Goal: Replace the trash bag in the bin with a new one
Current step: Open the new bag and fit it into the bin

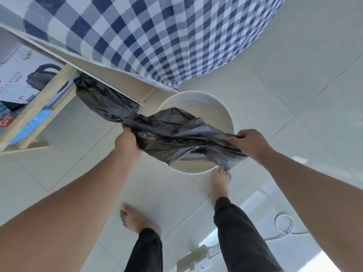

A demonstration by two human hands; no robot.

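A round white bin point(225, 114) stands on the tiled floor, its inside bare and pale. A crumpled black trash bag point(176, 134) is stretched across the bin's mouth. My left hand point(126, 141) grips the bag's left end, just outside the bin's left rim. My right hand point(249, 143) pinches the bag's right end over the right rim. Another length of black plastic point(102, 101) runs up and left from my left hand to the edge of the table.
A table with a blue-and-white checked cloth point(157, 36) overhangs the bin from behind. A wooden shelf point(37, 118) at the left holds a printed box point(25, 75). My bare feet point(221, 183) stand close before the bin. A white cable point(284, 226) and power strip lie at lower right.
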